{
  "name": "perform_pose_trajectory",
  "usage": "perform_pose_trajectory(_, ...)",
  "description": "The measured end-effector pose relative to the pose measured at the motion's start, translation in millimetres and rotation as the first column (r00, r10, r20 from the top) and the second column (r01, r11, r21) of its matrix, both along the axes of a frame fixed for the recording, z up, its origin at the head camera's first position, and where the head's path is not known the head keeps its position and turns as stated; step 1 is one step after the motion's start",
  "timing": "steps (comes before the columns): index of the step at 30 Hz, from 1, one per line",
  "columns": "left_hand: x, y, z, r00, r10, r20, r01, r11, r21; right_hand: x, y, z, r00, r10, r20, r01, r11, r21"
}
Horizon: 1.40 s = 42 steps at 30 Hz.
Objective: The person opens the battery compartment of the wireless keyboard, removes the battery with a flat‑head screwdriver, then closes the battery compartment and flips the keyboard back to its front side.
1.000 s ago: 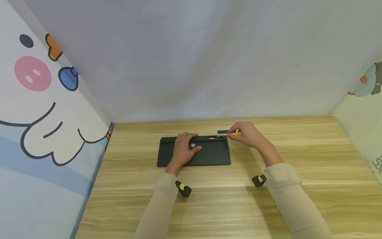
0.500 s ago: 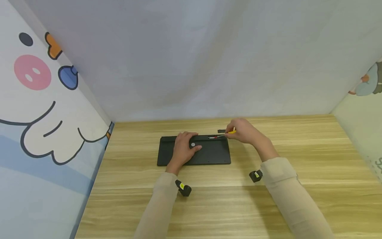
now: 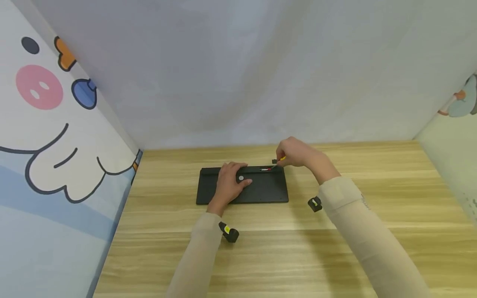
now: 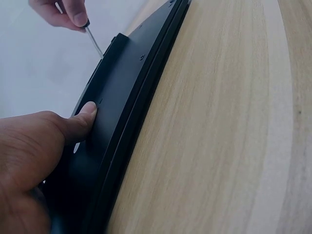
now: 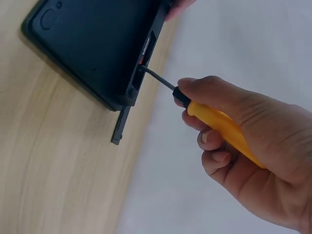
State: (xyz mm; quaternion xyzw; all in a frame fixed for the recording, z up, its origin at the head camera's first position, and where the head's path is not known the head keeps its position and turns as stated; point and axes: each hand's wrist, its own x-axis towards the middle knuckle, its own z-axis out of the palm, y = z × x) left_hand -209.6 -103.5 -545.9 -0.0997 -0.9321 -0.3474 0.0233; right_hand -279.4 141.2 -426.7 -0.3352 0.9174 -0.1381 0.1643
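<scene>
A black keyboard (image 3: 262,191) lies underside up on the wooden table. My left hand (image 3: 228,185) grips it left of its middle, thumb on the underside and fingers over the far edge; in the left wrist view those fingers are hidden. With curled fingers my right hand (image 3: 296,152) holds a screwdriver (image 5: 219,127) by its yellow handle. The metal shaft slants into the open battery slot along the keyboard's far edge. In that slot lies a battery (image 5: 146,48) with a red end, and the screwdriver's tip is right at this end.
A narrow black battery cover (image 5: 120,127) lies on the table (image 3: 167,248) just behind the keyboard's far right corner. A pale wall (image 3: 208,82) rises behind the table, and a wall with cartoon figures (image 3: 41,136) stands at the left.
My right hand has moved left and farther back with the screwdriver, whose shaft now stands steeper at the slot. The left hand and keyboard stay in place.
</scene>
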Motion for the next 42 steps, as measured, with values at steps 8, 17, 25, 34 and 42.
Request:
perform_pose_trajectory(8, -1.0, -0.2, 1.9, 1.0, -0.001, 0.0, 0.001, 1.0, -0.004, -6.4, -14.2, 13.3, 1.0, 0.021, 0.021, -0.023, 0.994, 0.109)
perform_pose_trajectory(17, -0.5, -0.8, 0.8, 1.0, 0.012, 0.021, -0.011, 1.0, -0.023, -5.3, 0.3, 1.3, 0.998, -0.036, 0.042, 0.035, 0.999, 0.027)
perform_pose_trajectory(25, 1.1, -1.4, 0.9, 0.999, 0.012, 0.033, -0.011, 1.0, -0.018, -3.2, 23.3, -21.8, 0.997, -0.063, 0.033, 0.067, 0.986, -0.156)
perform_pose_trajectory(34, 3.1, -1.7, -1.4, 0.999, 0.015, 0.028, -0.015, 1.0, -0.012, 2.8, 49.5, -62.4, 0.953, -0.208, 0.222, 0.27, 0.913, -0.306)
perform_pose_trajectory(42, 4.8, -1.9, 0.2, 1.0, 0.015, 0.003, -0.015, 1.0, -0.005, 12.1, 56.2, -82.5, 0.913, -0.276, 0.301, 0.38, 0.846, -0.375)
